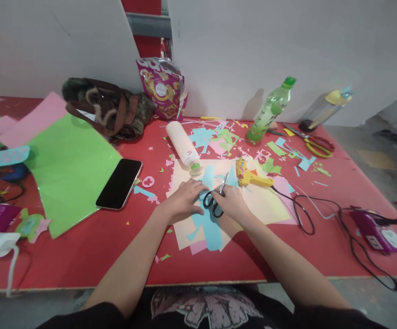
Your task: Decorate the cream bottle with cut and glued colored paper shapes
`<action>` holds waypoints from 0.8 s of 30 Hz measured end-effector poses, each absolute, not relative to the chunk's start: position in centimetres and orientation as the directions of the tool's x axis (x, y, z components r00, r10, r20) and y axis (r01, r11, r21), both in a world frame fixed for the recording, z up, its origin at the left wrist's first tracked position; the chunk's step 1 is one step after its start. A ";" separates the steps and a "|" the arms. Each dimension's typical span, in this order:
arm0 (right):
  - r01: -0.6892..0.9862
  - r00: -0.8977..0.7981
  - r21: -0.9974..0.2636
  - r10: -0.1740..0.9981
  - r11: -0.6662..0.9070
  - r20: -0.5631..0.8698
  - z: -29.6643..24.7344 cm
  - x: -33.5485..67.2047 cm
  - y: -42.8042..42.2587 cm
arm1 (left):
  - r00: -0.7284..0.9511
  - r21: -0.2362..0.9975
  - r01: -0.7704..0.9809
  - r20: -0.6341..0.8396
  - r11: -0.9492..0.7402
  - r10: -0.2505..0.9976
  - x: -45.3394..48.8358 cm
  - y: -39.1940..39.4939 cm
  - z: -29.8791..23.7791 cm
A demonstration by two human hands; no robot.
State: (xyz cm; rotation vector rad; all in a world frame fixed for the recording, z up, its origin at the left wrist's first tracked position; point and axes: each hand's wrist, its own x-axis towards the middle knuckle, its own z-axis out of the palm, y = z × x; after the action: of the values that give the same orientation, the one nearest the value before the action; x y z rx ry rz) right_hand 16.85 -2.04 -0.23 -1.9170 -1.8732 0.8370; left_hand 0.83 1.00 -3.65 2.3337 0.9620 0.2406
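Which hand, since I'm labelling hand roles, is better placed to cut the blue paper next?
Likely the right hand: it grips the black-handled scissors over the blue paper. The left hand, open with no visible tool, seems better placed for steadying.

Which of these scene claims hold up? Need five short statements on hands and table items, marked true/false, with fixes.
1. The right hand holds the black-handled scissors. True.
2. The left hand is gripping the glue gun. False: the left hand is over the pale paper, and the yellow glue gun lies beyond the right hand, unheld.
3. The phone lies partly on the green sheet. True.
4. The green drink bottle is lying on its side. False: the green drink bottle stands on its base.
5. The red-and-yellow-handled shears lie left of the phone. False: those shears are at the table's far right.
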 end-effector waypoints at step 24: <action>0.834 -0.489 -0.123 0.824 0.538 0.286 -3.0 21.8 -1.4 | 0.263 0.897 0.431 -0.020 -0.099 0.965 0.8 0.8 -1.5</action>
State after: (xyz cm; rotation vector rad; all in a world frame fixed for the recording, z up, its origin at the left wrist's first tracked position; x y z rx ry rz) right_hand 21.83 -1.45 -2.95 -1.3751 -2.4693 -0.0454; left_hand 0.76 0.83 -1.49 1.6793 1.2996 0.7847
